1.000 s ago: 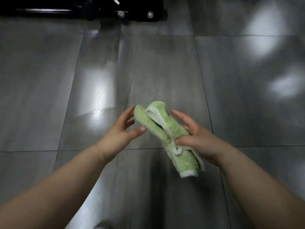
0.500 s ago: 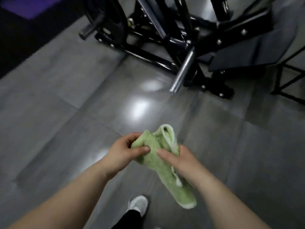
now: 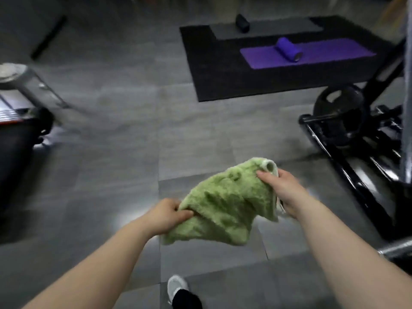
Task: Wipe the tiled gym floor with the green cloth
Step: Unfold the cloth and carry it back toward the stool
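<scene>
- White shoe (image 3: 177, 286) at bottom centre, standing on the grey tiled floor (image 3: 107, 179); grout lines visible, with a bright glare patch under the hands.
- Green cloth (image 3: 225, 201) at lower centre of frame, held in the air above the floor and not touching it.
- Left hand (image 3: 165, 216) pinches the cloth's lower-left end, fingers curled round it.
- Right hand (image 3: 283, 190) grips the upper-right end, at the white-trimmed edge.
- Cloth is spread between the two hands; its long axis runs lower left to upper right, and the bottom edge sags.
- Open tile stretches ahead through centre frame, between the equipment on the two sides.
- Black machine frame (image 3: 347, 175) lines the right edge, with a weight plate (image 3: 338, 121) on it.
- Dark, blurred gear (image 3: 15, 148) at left edge; cannot tell what it is.
- Far, upper right: black mat (image 3: 223, 81) on the floor, carrying a purple mat (image 3: 323, 52) with a purple roller (image 3: 288, 49) lying on it.
- Black roller (image 3: 242, 23) on a grey mat (image 3: 278, 30) behind.
</scene>
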